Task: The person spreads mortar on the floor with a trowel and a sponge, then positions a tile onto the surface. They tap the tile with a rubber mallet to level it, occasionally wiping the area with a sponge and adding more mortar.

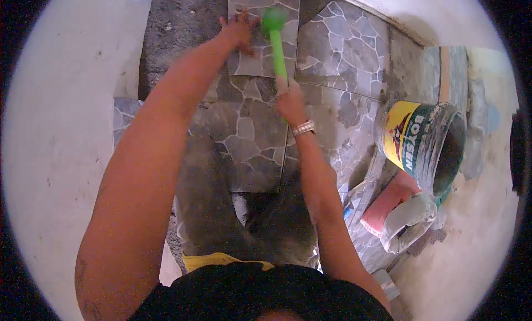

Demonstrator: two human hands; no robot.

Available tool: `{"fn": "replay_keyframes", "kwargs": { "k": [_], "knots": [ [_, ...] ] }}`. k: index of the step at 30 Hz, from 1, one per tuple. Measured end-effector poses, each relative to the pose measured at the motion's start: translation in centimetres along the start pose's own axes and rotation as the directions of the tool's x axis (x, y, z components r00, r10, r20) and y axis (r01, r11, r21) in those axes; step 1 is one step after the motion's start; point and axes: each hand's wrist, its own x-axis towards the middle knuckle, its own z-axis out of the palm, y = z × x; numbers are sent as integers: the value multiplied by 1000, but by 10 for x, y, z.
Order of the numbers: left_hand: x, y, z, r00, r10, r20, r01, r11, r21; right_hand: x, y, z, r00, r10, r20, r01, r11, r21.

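My right hand (290, 102) is wrapped round the handle of a green rubber mallet (278, 52), and a watch circles that wrist. The mallet's round head, slightly blurred, overlaps the upper part of a grey stone-patterned floor tile (252, 57). To the left of the mallet head, my left hand (239, 32) lies with fingers spread on the same tile. This tile's near edge overlaps the line of another patterned tile (241, 130) in front of my knees.
Rough grey mortar (174, 41) covers the floor at the upper left. A dirty Boysen paint bucket (424, 138) lies tilted at the right, by a torn red and white bag (393, 210). Patterned tiles (346, 44) continue to the right-hand wall.
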Motion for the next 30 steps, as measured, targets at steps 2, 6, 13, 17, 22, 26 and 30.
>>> {"fn": "replay_keyframes", "kwargs": {
  "k": [2,6,13,17,22,26,30],
  "knots": [
    [0,3,10,997,1,-80,-1,1000,3,2,-9,-2,995,46,-94,-33,990,136],
    [11,1,17,994,-31,-108,32,999,3,8,-15,3,980,173,-97,-149,966,212],
    [9,7,12,996,-60,-72,64,997,48,19,3,8,990,-29,-137,33,999,25],
    [8,10,11,993,-65,-96,70,996,49,27,7,15,986,130,-101,-122,989,87],
    [11,10,13,993,-54,-101,62,995,81,28,-35,-9,944,322,-68,-283,900,330],
    [21,6,25,983,-81,-166,94,993,71,45,-11,10,983,141,-118,-126,985,120],
    [7,11,10,987,-81,-140,86,996,28,68,2,17,922,-273,-274,223,954,-201]
  ]
}}
